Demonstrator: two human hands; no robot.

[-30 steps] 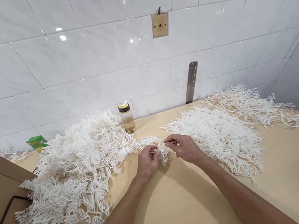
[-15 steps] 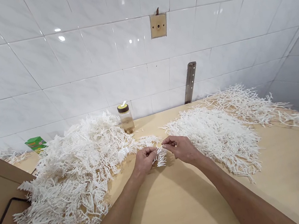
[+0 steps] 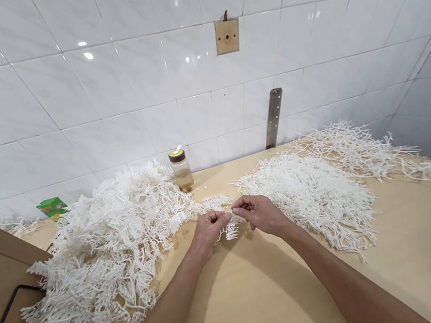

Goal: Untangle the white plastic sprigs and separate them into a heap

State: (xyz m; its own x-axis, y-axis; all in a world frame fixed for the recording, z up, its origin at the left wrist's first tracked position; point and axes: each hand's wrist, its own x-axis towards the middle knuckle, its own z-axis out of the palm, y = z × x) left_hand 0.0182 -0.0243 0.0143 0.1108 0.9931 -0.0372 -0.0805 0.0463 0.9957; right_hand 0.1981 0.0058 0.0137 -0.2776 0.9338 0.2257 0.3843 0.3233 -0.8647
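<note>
Between my two hands, over the middle of the table, is a small white branched plastic sprig (image 3: 232, 230). My left hand (image 3: 208, 230) pinches it from the left, thumb against the fingers. My right hand (image 3: 259, 212) is closed in a pinch at its upper right end, with the fingertips almost touching the left thumb. To the left lies a large tangled heap of similar white sprigs (image 3: 106, 242), trailing toward my hands. Close to my right forearm spreads a flatter pile of white sprigs (image 3: 310, 196). What exactly sits between the right fingertips is too small to make out clearly.
A jar with a yellow-and-black lid (image 3: 182, 172) stands behind the left heap, near a green box (image 3: 52, 209). Bare white branching stems (image 3: 359, 150) lie at the back right. A metal strip (image 3: 274, 118) leans on the tiled wall. A brown carton (image 3: 5, 301) borders the left.
My left thumb has shifted slightly to the right, nearer the right fingertips. Both hands keep their pinch over the sprig, and the piles look the same.
</note>
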